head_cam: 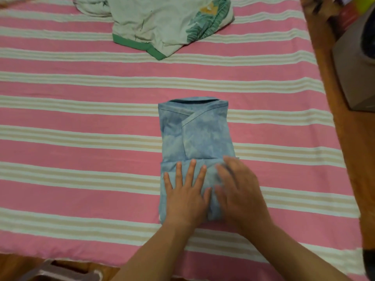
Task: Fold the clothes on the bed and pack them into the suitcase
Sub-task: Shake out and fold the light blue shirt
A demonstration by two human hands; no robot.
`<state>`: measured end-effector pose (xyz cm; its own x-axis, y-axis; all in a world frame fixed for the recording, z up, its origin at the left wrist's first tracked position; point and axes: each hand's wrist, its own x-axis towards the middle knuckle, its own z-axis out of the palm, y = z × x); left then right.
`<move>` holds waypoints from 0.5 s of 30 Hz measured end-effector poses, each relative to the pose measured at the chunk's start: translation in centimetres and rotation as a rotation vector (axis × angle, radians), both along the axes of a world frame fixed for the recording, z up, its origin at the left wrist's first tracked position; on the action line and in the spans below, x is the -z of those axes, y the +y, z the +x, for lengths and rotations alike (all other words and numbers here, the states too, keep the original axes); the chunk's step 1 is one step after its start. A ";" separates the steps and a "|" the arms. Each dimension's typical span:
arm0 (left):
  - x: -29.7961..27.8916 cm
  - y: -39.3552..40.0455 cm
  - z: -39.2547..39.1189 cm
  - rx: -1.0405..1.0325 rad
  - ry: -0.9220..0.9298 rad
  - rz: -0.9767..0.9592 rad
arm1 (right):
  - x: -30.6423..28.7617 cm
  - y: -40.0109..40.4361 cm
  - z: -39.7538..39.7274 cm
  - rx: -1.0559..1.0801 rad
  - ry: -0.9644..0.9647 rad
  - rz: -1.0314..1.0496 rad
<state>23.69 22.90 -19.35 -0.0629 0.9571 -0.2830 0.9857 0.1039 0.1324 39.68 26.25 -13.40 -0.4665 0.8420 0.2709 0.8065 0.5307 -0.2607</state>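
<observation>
Head view shows both the left hand [185, 191] and right hand [237, 189] flat, fingers straight, pressing the half-folded blue shirt [194, 134] beneath them, while the white garment [162, 23] well beyond awaits folding, suitcase unseen.

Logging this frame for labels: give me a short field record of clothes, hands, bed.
blue garment: partly folded, lying on bed
left hand: flat, pressing near end of blue garment
right hand: on the same fold, blurred
white and green garment: unfolded, crumpled at far side
bed: pink striped sheet
suitcase: not clearly visible
</observation>
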 end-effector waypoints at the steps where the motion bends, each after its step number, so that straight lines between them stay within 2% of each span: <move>1: 0.1 0.1 0.0 -0.001 -0.009 -0.003 | 1.1 0.6 0.3 -0.111 -0.057 -0.053; 4: -0.5 0.3 -0.9 0.061 -0.103 -0.038 | 3.2 2.7 1.8 -0.190 -0.363 -0.450; 6: -1.5 0.1 -2.8 0.184 -0.187 -0.073 | 3.8 4.0 2.5 -0.210 -0.457 -0.562; 8: -2.4 -1.2 -5.5 0.411 -0.170 -0.068 | 3.0 4.7 2.3 -0.258 -0.528 -0.593; 10: -2.6 -2.3 -8.4 0.596 -0.028 -0.018 | 2.1 5.0 2.2 -0.273 -0.575 -0.615; 12: -2.7 -3.1 -9.9 0.626 0.067 -0.014 | 1.8 5.3 2.1 -0.282 -0.591 -0.646; 15: -2.8 -3.7 -8.1 0.609 0.142 -0.020 | 1.8 5.5 2.0 -0.282 -0.600 -0.657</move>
